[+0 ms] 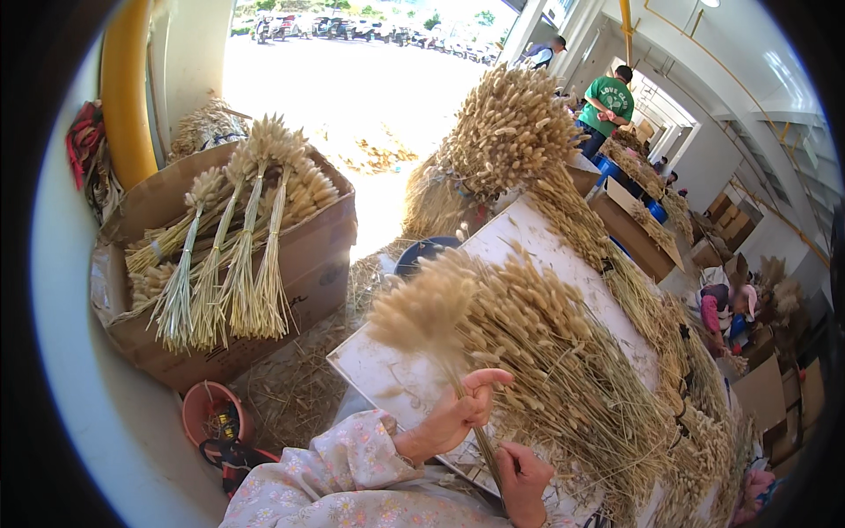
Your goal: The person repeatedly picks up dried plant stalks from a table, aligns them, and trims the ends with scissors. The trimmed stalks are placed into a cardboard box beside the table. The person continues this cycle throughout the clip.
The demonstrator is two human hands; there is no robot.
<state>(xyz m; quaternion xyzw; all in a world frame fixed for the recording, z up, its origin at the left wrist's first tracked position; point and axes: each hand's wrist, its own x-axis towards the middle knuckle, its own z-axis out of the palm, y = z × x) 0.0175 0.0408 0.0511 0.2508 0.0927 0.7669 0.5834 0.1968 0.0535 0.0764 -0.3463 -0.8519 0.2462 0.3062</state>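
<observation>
My left hand (447, 421) is closed round the stems of a bunch of dried bunny-tail grass (421, 304), with its index finger pointing out to the right. The fluffy heads of that bunch are smeared by motion. Lower down, my right hand (525, 480) grips the same stems near their ends. Both hands are above the near edge of a white table (387, 378). Right beside them lies a wide loose pile of the same dried grass (563, 361), heads toward the far left and stems toward the near right.
At left, a cardboard box (308, 264) holds several tied bunches (255, 238). Below it stands a pink bucket (198, 409) with tools. Beyond the table rises a big grass sheaf (510, 132), near a dark blue tub (422, 253). A person in a green shirt (609, 101) stands farther back.
</observation>
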